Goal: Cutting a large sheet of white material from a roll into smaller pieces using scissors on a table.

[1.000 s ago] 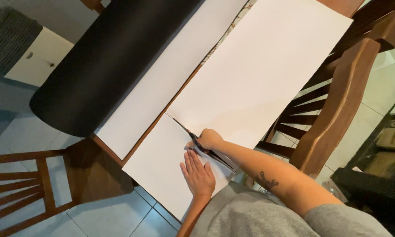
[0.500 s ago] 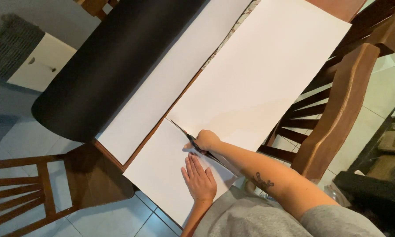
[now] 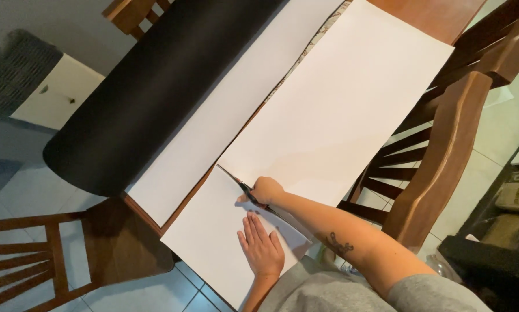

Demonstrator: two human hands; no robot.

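Observation:
A large white sheet of paper point(image 3: 340, 110) lies across a wooden table point(image 3: 438, 17). My right hand point(image 3: 266, 190) grips dark scissors point(image 3: 236, 179), whose blades point up-left along a cut line in the sheet. My left hand point(image 3: 262, 245) lies flat, fingers spread, on the lower part of the paper point(image 3: 207, 237) that hangs past the table's edge. A second white strip point(image 3: 236, 98) lies beside it, next to a big black roll point(image 3: 155, 86).
A wooden chair point(image 3: 444, 156) stands at the right of the table, another chair point(image 3: 46, 254) at the lower left. The floor is pale tile point(image 3: 155, 294). A white cabinet point(image 3: 57, 92) stands at the upper left, dark boxes point(image 3: 490, 254) at the lower right.
The view has shifted slightly. My right hand and the scissors have edged a little along the cut; my left hand stays flat on the paper.

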